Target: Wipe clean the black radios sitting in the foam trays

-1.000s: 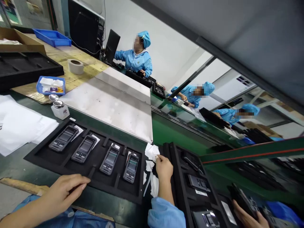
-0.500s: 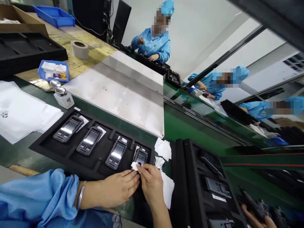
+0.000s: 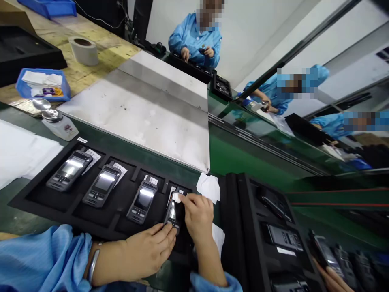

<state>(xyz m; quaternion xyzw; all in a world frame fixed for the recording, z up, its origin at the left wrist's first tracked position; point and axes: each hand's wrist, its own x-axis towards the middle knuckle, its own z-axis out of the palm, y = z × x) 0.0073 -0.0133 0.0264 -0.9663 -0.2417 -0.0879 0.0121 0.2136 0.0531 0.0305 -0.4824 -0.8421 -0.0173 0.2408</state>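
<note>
one handset (image 3: 172,214); partly under left hand (image 3: 150,249)

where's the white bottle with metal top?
Left side of the head view: the white bottle stands between the small blue bin and the labelled corner of the black tray.

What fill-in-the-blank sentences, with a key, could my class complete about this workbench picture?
1. The black tray directly in front of the person holds ____ handheld devices.
2. The right hand pinches a small wipe that is ____ in colour.
3. The left hand touches the device at the row's far ____.
4. The small open box nearest the white roll is coloured ____.

Missing words: four; white; right; blue.
</note>
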